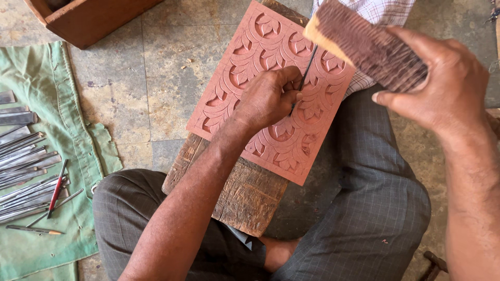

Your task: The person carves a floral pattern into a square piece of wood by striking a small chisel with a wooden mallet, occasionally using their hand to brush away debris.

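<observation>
The carved board [271,88] lies tilted on a rough wood block [245,192], and its corners stick out past the block's edges. There is bare stone floor [151,88] to the left, before the green cloth [73,156] with its metal tools [26,161]. The left hand [268,99] rests on the board, fingers closed tight around a thin chisel [306,73]. The right hand [432,83] is lifted up, gripping a wooden mallet [364,44] above the board's top corner.

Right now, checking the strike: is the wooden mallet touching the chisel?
Apart. The head view shows the mallet, gripped in the right hand, raised beside the chisel in the left hand, its top end clear of the mallet.
</observation>
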